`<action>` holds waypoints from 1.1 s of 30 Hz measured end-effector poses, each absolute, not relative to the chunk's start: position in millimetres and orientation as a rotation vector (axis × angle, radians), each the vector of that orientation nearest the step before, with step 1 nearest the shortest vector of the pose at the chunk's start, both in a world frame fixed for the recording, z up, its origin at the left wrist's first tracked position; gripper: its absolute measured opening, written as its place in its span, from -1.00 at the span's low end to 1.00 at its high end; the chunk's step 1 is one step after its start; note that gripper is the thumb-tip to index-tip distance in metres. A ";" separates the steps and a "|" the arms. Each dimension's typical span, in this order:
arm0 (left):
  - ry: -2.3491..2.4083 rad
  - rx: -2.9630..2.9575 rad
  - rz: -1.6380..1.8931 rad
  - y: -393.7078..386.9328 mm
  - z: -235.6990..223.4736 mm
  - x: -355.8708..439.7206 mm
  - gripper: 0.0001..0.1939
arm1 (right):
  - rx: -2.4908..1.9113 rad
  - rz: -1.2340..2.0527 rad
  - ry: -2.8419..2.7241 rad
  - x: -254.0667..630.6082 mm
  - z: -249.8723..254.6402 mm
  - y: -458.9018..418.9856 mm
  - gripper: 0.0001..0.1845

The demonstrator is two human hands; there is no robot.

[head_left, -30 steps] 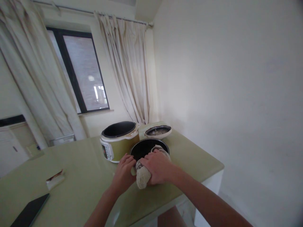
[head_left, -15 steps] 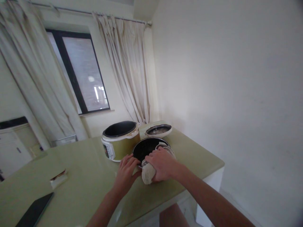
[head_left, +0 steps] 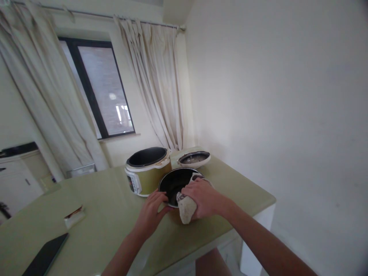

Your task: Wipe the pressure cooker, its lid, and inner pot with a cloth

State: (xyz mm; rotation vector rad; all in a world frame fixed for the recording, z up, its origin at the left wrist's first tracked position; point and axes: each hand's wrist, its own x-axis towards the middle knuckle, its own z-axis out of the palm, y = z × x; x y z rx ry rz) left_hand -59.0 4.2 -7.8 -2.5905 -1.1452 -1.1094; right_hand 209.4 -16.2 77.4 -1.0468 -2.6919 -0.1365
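A round inner pot [head_left: 174, 182] with a dark inside stands on the table in front of me. My left hand [head_left: 152, 209] grips its near-left rim, fingers over the edge and thumb outside. Bunched under my right hand [head_left: 202, 197] is a pale cloth [head_left: 187, 209], pressed over the pot's right rim with one end hanging down outside. Just behind the pot, to the left, sits the cooker body [head_left: 151, 176], white and yellow-green with a dark cavity. The cooker lid [head_left: 194, 159] lies with its metal underside up behind the pot.
The pale green table [head_left: 106, 237] ends at an edge on the right and in front. A dark tablet or phone [head_left: 46, 255] and a small white packet [head_left: 74, 217] lie on its left part. A wall rises to the right; curtains [head_left: 155, 76] hang beside the window.
My right hand has slid the cloth a little to the right along the pot's rim. More of the pot's inside and near rim shows. My left hand stays on the rim.
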 end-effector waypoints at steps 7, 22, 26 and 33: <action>-1.225 -2.598 -0.995 -4.4 -3.2 -42.8 -0.87 | -1.030 -0.197 -2.693 184.3 76.8 -21.9 -0.41; -1.207 -2.641 -0.893 -23.5 -2.3 -28.1 -0.89 | -0.999 -0.133 -2.683 189.2 72.9 -30.0 -0.41; -1.130 -2.644 -0.933 -11.1 5.3 -56.8 -0.73 | -0.947 0.013 -2.714 217.4 78.6 -20.5 -0.50; -1.247 -2.532 -0.875 -31.3 1.4 -28.5 -0.84 | -1.041 -0.156 -2.687 185.3 72.9 -36.5 -0.41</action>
